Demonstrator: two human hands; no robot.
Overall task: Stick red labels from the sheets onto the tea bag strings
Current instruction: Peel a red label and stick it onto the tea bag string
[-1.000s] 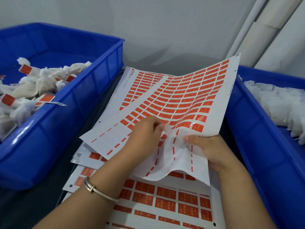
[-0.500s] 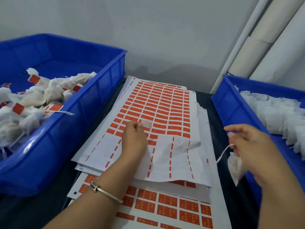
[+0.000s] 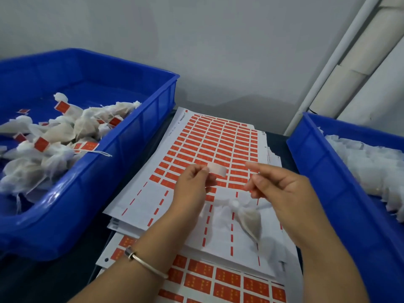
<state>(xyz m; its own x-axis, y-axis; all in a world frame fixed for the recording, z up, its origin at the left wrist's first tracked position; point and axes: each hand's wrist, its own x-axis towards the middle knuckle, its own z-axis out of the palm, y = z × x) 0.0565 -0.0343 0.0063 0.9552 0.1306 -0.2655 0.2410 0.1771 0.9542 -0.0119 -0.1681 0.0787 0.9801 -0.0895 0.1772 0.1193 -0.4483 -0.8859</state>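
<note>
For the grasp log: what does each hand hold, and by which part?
Left hand pinches a peeled label by its left end. Right hand pinches, apparently, the string of the tea bag hanging below; the string itself is too blurred to see.

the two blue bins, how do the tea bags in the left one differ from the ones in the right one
The tea bags in the left bin carry red labels on their strings; the tea bags in the right bin show no red at all. The left pile lies loose, with single bags and a string easy to pick out, while the right pile reads as one pale mass. Both are white bags heaped inside blue plastic bins beside the label sheets.
</note>
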